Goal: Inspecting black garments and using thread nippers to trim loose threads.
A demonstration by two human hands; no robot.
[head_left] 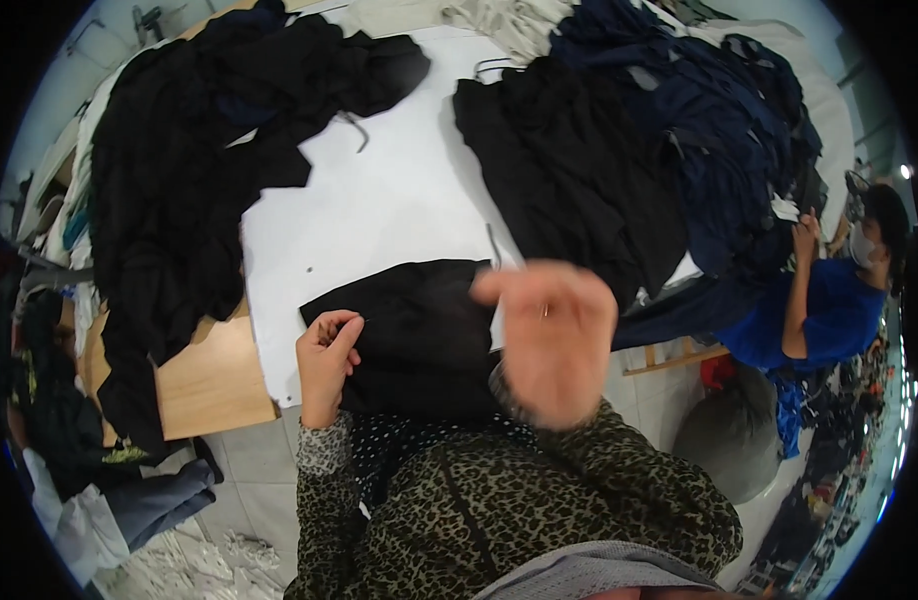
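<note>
A black cloth garment (409,335) lies over the near edge of the table, directly in front of me. My left hand (327,362) is closed at its left side, with thumb and forefinger pinched on the fabric. My right hand (554,345) is raised above the garment's right side, close to the camera. Motion smears its fingers, so whether they hold anything cannot be made out. A tiny bright spot shows on that hand, too small to name.
The white-covered table (379,210) carries a black garment heap (179,200) on the left, black garments (569,180) to the right and a navy pile (719,130) beyond. A person in blue (829,310) handles cloth at the right. A grey sack (729,440) stands below.
</note>
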